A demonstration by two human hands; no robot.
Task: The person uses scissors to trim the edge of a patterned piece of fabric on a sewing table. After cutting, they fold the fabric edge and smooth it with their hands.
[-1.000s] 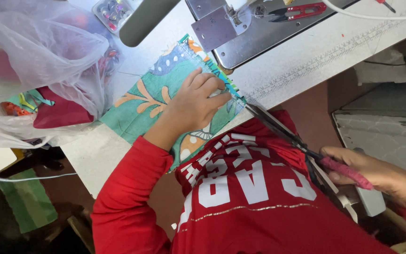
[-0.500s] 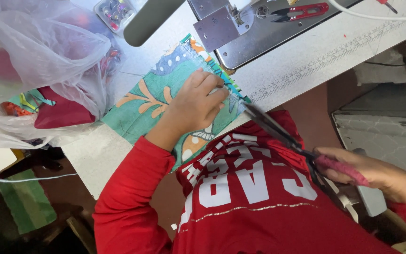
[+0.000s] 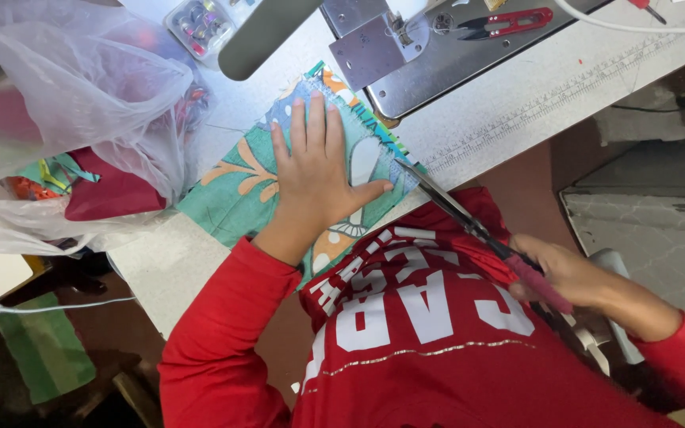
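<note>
Two hands at work. Left hand (image 3: 319, 178), fingers spread, presses flat on the teal printed fabric (image 3: 239, 194) at frame centre, which lies on the white bench (image 3: 517, 103) below the sewing machine plate (image 3: 422, 55). Right hand (image 3: 572, 277), lower right, is closed round the pink handles of long scissors (image 3: 469, 222); blade tips touch the fabric's right edge. Judged: trimming at that edge is barely begun. Red thread snips (image 3: 509, 22) lie at the top; plastic bag (image 3: 81, 95) upper left.

White sewing table (image 3: 517, 103) runs from 8 o'clock to 2 o'clock. Grey patterned floor tile (image 3: 652, 230) at 3 o'clock. Dark brown floor (image 3: 81, 317) at 8 o'clock, green cloth (image 3: 41, 353) lying there. Even, soft light.
</note>
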